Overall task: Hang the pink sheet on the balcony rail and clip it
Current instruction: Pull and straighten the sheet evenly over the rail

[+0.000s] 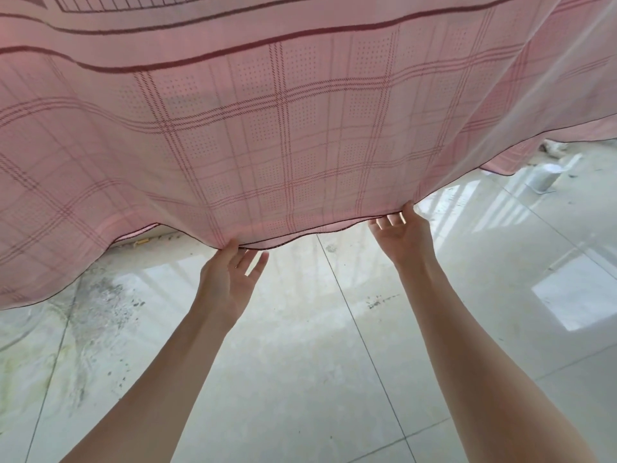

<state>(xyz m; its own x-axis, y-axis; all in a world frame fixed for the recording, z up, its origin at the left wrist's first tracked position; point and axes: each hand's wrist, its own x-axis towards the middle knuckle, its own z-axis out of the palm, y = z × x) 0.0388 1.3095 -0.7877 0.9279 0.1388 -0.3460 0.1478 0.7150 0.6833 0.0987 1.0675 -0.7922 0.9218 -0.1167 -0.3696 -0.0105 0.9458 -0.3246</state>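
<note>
Pink fabric fills the upper part of the view: the pink sheet billows out flat above the floor, printed with a dark red plaid grid, small dots and broad maroon bands near its far end. Its near hem, edged with a thin dark line, sags in a wavy curve across the middle of the picture. What it hangs from cannot be seen.

Both bare arms reach forward and up to that hem. The left hand has its thumb against the edge of the sheet, with the index finger hidden behind the cloth, so its grip looks like a pinch on the hem; the other fingers are spread loosely below the cloth. The right hand meets the hem further right and slightly higher, thumb at the edge and the fingers partly curled just under it; its grip also seems to pinch the hem, though the contact is partly hidden.

Below lies a floor of pale glossy tiles with dark grime patches at the left. A small white container stands on the floor at the far right, beyond the sheet's edge
</note>
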